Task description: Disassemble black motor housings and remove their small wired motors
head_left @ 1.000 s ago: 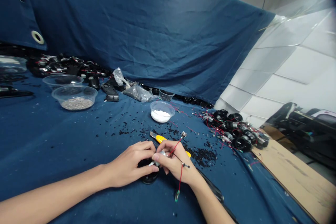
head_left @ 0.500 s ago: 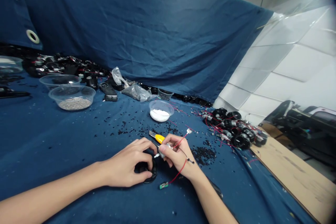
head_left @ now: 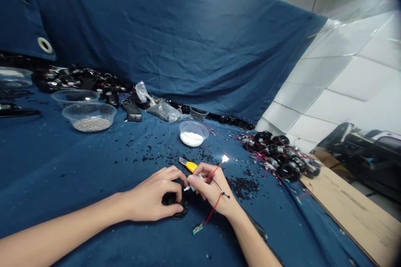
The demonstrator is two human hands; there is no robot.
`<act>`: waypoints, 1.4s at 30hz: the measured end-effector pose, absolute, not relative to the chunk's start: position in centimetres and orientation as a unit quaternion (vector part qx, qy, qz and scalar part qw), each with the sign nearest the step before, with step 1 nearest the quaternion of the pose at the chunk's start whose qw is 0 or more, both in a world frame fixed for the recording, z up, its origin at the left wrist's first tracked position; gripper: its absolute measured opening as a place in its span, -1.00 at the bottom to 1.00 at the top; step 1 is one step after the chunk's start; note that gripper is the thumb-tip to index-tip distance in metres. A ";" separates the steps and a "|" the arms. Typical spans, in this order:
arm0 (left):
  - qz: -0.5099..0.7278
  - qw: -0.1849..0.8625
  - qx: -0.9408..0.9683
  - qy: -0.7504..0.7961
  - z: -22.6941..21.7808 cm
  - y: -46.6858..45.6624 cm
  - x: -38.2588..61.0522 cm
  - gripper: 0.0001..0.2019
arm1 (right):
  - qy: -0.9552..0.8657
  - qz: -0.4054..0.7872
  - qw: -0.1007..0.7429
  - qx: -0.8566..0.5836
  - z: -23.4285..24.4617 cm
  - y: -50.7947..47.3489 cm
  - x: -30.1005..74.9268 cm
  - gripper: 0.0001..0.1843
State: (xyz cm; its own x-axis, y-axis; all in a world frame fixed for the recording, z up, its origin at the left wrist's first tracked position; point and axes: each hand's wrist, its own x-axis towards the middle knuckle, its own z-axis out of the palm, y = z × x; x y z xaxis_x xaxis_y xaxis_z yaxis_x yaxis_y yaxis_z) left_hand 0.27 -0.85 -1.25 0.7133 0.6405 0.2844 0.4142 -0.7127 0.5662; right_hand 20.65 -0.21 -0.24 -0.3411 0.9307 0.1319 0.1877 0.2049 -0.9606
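Observation:
My left hand (head_left: 154, 196) is curled round a black round housing (head_left: 179, 207) that rests on the blue cloth. My right hand (head_left: 209, 187) pinches a small silver motor (head_left: 192, 186) right above that housing. Red and black wires trail from the motor. One wire ends in a small lit LED (head_left: 224, 159), another in a tiny green board (head_left: 197, 229) lying on the cloth. A yellow-handled knife (head_left: 188, 165) lies just behind my fingers.
A small cup of white granules (head_left: 193, 133) stands behind the hands. Two clear bowls (head_left: 89, 115) sit at the left. A heap of black parts with red wires (head_left: 280, 156) lies at the right. Black crumbs litter the cloth (head_left: 94, 175). A wooden board (head_left: 351, 208) is at the far right.
The LED on the wire end now glows bright. The green board has swung out to the left of my right wrist. My left hand settled onto the black housing.

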 end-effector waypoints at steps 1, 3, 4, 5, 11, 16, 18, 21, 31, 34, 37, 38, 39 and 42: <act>0.237 0.237 0.895 0.293 -1.2 -0.7 0.2 -0.92 | -0.671 0.470 0.393 -0.418 -0.2 -0.2 20.7 -0.66; 0.235 0.234 0.898 0.291 -1.2 -0.6 0.2 -0.92 | -0.674 0.465 0.391 -0.420 -0.3 -0.3 20.7 -0.66; 0.234 0.232 0.899 0.290 -1.2 -0.5 0.2 -0.93 | -0.676 0.463 0.389 -0.422 -0.3 -0.3 20.7 -0.66; 0.232 0.230 0.899 0.290 -1.2 -0.5 0.2 -0.94 | -0.677 0.460 0.388 -0.424 -0.3 -0.3 20.7 -0.65; 0.225 0.245 0.896 0.295 -1.2 -0.5 0.2 -0.92 | -0.688 0.449 0.375 -0.430 -0.6 -0.3 20.8 -0.62; 0.226 0.258 0.892 0.294 -1.2 -0.4 0.2 -0.90 | -0.689 0.442 0.374 -0.435 -0.7 -0.3 20.8 -0.61; 0.225 0.262 0.891 0.294 -1.2 -0.4 0.2 -0.90 | -0.686 0.445 0.373 -0.439 -0.7 -0.3 20.8 -0.62; 0.224 0.269 0.888 0.297 -1.2 -0.5 0.1 -0.90 | -0.691 0.438 0.367 -0.443 -0.8 -0.2 20.7 -0.63; 0.245 0.318 0.852 0.335 -1.4 0.3 -0.3 -0.51 | -0.730 0.379 0.317 -0.472 -0.7 -0.9 20.4 -0.68; 0.222 0.331 0.862 0.313 -1.6 0.5 -0.3 -0.34 | -0.741 0.367 0.305 -0.471 -0.8 -1.1 20.1 -0.69; 0.207 0.329 0.866 0.314 -1.6 0.5 -0.3 -0.32 | -0.759 0.355 0.299 -0.456 -1.0 -1.2 19.9 -0.70; 0.205 0.327 0.867 0.316 -1.6 0.6 -0.3 -0.32 | -0.765 0.351 0.297 -0.451 -1.0 -1.2 19.8 -0.71; 0.204 0.324 0.868 0.317 -1.6 0.5 -0.3 -0.32 | -0.769 0.347 0.295 -0.448 -1.0 -1.2 19.8 -0.72; 0.210 0.319 0.869 0.314 -1.7 0.6 -0.2 -0.33 | -0.776 0.333 0.279 -0.457 -1.0 -1.2 19.6 -0.73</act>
